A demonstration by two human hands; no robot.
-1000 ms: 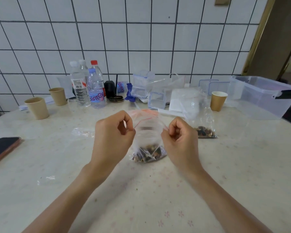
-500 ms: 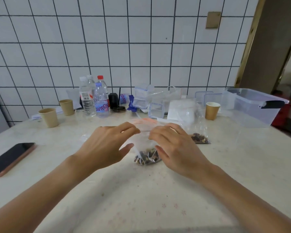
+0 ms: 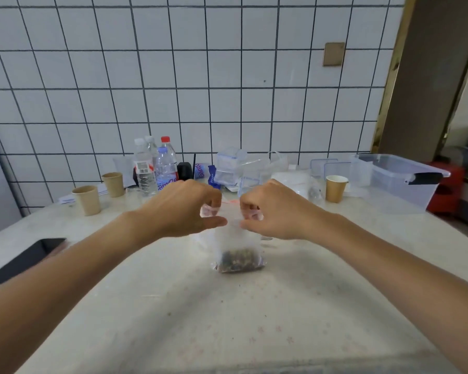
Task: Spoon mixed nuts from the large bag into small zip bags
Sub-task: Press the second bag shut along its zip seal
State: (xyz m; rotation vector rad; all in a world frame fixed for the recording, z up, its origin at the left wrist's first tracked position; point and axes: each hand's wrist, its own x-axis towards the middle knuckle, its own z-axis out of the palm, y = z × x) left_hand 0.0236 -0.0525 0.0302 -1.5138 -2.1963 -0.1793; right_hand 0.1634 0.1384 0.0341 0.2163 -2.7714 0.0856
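A small clear zip bag with a red zip strip stands upright on the table's middle, a layer of mixed nuts in its bottom. My left hand pinches the bag's top edge on the left. On the right side, my right hand pinches the same top edge. Both sets of fingers are closed on the zip strip, close together. Behind my right hand a larger clear bag shows only in part. No spoon is visible.
Along the tiled wall stand water bottles, two paper cups at left, one paper cup at right, stacked clear boxes and a large clear bin. A black phone lies at the left edge.
My head has tilted up, so the wall fills more of the view. Both hands shifted along the bag's top and now pinch it; the bag hangs straighter.
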